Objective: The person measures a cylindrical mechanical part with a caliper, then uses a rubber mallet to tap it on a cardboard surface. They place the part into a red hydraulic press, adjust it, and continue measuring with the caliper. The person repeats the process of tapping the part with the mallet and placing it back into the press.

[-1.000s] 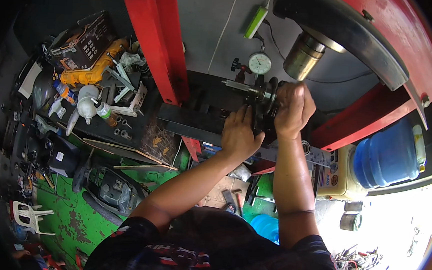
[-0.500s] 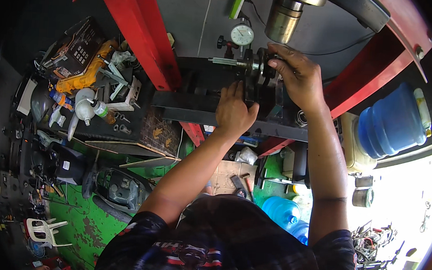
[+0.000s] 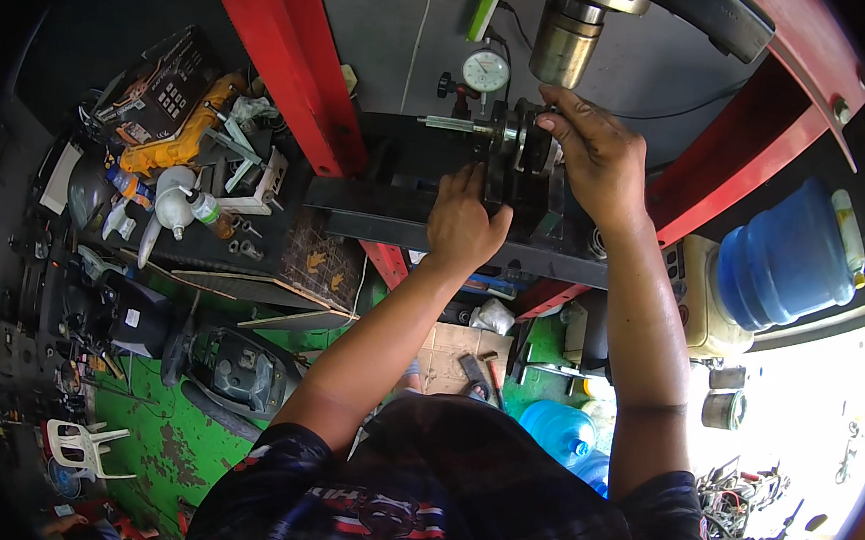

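A metal crankshaft [image 3: 507,135] lies in a black fixture, its thin splined end [image 3: 450,124] sticking out to the left. A round white dial gauge [image 3: 485,71] stands just behind it, on a stand with a black knob [image 3: 445,84]. My right hand [image 3: 601,156] pinches the crankshaft's right side between thumb and fingers, which partly hide that end. My left hand [image 3: 464,220] lies stretched out against the front of the black fixture block [image 3: 535,212], below the shaft, and holds nothing.
Red press posts [image 3: 282,59] rise on both sides, and a steel ram [image 3: 565,49] hangs close above my right hand. A black crossbeam [image 3: 376,212] runs in front. Tools and bottles crowd the left bench [image 3: 293,250]; a blue water jug [image 3: 785,255] stands at right.
My right hand shifts very slightly at the crankshaft's right side, its fingers still pinched. My left hand stays almost in place. The view has shifted a little.
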A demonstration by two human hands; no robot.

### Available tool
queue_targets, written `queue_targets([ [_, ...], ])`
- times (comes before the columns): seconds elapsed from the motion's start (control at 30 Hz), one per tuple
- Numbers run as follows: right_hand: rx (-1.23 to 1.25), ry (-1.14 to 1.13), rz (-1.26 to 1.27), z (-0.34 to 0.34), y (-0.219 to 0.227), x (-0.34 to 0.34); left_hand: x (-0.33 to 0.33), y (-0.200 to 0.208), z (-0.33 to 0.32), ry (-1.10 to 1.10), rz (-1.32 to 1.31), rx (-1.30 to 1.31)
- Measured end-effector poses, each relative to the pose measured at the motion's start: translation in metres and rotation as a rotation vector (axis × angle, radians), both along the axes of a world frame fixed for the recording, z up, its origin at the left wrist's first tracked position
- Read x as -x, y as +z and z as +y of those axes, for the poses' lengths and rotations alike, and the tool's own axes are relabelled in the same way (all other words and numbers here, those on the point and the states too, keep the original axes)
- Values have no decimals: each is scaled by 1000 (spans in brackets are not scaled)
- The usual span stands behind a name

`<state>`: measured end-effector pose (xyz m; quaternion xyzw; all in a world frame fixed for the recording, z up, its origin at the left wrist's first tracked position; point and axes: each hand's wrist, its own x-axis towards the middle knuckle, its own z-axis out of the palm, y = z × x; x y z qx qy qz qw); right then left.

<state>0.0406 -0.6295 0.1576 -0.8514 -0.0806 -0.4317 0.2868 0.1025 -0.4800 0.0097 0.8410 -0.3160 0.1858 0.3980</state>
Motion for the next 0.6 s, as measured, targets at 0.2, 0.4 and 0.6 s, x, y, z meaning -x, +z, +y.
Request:
queue_targets([
  [0.2, -2, -17, 4, 2, -8, -4, 2, 4, 2, 1, 8, 11],
  [0.4, 83, -102, 49, 1, -26, -11, 4, 24, 21, -66, 8, -43],
  [0.6, 146, -152, -78, 5, -38, -4, -45, 46, 86, -152, 209, 105],
])
